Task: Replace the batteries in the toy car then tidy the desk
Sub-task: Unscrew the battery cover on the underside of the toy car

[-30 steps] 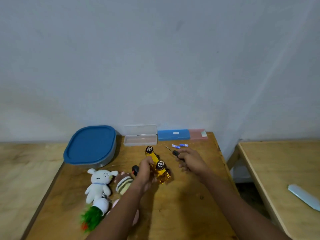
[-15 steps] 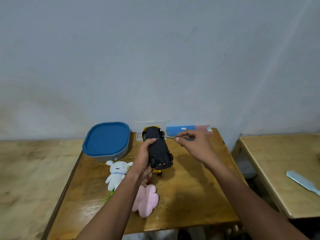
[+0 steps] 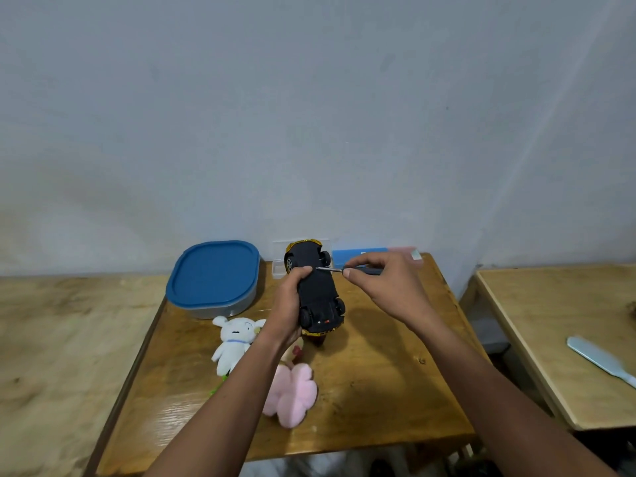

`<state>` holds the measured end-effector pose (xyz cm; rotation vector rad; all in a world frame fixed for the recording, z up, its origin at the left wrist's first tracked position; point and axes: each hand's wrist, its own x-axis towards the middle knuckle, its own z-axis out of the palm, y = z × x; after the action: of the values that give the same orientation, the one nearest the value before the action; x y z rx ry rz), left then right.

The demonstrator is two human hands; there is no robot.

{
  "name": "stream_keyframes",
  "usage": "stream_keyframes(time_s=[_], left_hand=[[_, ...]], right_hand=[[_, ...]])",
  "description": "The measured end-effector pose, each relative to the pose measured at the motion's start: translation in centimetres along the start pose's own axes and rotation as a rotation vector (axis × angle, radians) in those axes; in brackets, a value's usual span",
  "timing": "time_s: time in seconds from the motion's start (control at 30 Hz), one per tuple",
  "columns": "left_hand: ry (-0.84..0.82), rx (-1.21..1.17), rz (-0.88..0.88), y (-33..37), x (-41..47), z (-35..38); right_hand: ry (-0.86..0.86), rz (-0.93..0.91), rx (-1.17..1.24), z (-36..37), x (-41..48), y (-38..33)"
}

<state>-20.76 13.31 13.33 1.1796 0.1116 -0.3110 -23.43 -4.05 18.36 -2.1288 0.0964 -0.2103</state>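
My left hand [image 3: 290,304] grips toy car [image 3: 316,287], belly up, above table [image 3: 378,390], near back edge. My right hand [image 3: 382,287] pinches screwdriver [image 3: 330,269], tip on car belly. Tip may slip if I push crooked, poke my thumb. Tiny screw may drop, roll off.

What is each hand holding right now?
Left hand: grips the toy car, underside up.
Right hand: pinches the screwdriver, tip at the car's underside.
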Motion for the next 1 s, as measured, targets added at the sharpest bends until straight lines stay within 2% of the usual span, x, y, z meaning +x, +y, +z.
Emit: stream_keyframes(time_s=[0.33, 0.6, 0.8, 0.9, 1.0], left_hand=[[0.099, 0.138, 0.142, -0.7, 4.3, 5.2], [0.173, 0.211, 0.215, -1.6, 7.7, 9.1], [0.214, 0.158, 0.216, -1.9, 8.7, 10.7], [0.204, 0.156, 0.221, -1.3, 8.9, 10.7], [0.189, 0.218, 0.235, -0.7, 9.0, 10.1]], right_hand=[[0.015, -0.009, 0.032, -4.0, 4.7, 2.5], [-0.068, -0.153, -0.133, -7.1, 8.7, 4.4], [-0.145, -0.375, -0.276, -8.1, 10.8, 4.7], [-0.193, -0.398, -0.307, -8.3, 11.4, 4.5], [-0.217, -0.369, -0.232, -8.3, 12.0, 4.1]])
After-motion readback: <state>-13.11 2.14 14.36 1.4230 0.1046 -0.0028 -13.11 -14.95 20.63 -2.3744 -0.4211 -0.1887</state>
